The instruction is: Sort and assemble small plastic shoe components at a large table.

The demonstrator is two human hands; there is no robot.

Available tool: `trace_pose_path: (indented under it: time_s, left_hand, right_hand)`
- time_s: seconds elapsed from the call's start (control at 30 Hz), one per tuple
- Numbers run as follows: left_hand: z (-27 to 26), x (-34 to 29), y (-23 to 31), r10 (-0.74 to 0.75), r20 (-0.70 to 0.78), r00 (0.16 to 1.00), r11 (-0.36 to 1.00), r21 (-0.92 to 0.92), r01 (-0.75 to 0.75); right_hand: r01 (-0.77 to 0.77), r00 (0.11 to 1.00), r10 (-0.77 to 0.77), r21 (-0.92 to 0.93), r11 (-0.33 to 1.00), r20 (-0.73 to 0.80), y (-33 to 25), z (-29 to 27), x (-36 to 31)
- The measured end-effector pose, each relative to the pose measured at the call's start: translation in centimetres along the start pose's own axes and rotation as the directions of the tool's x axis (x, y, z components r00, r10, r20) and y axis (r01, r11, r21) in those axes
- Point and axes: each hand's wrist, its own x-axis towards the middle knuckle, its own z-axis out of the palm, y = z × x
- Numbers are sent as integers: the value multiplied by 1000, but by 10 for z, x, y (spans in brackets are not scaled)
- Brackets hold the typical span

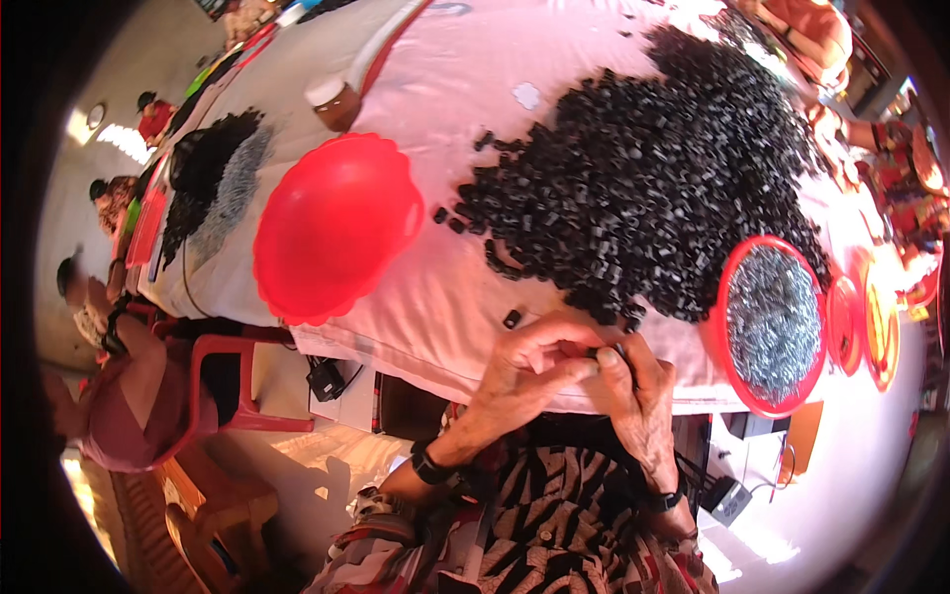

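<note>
My left hand (529,371) and my right hand (638,391) meet at the table's near edge, fingertips pinched together. Between them is a small black plastic piece (620,350), mostly covered by my fingers; its exact shape cannot be made out. One loose black piece (512,319) lies on the cloth just beyond my left hand. Past both hands spreads a large heap of small black plastic pieces (643,178). To the right of my right hand, a red basin (720,342) holds many small silvery metal parts (774,322), too fine to name.
A scalloped red bowl (341,228) sits on the pink cloth (435,327) at left. Behind it stands a brown jar with a white lid (333,103). Another dark and silvery pile (213,178) lies far left. Other people sit around the table, one on a red chair (242,381).
</note>
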Motion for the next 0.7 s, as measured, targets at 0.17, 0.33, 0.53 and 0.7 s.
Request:
trace_pose_path:
  time_s: [0.17,0.33,0.53,0.7]
  left_hand:
    - [-2,-8,-3,-77,6,997,997,8,77]
    - [-3,-9,0,-125,14,992,992,31,125]
    - [-7,-9,0,-169,-14,986,985,45,169]
    - [-13,-6,1,-156,33,987,980,131,150]
  right_hand:
    - [21,999,-23,30,999,38,10,0,-3]
    - [-66,996,62,68,996,57,9,0,-3]
    - [-116,993,115,107,988,17,10,3,-2]
    - [-50,997,51,-5,999,65,8,-7,1]
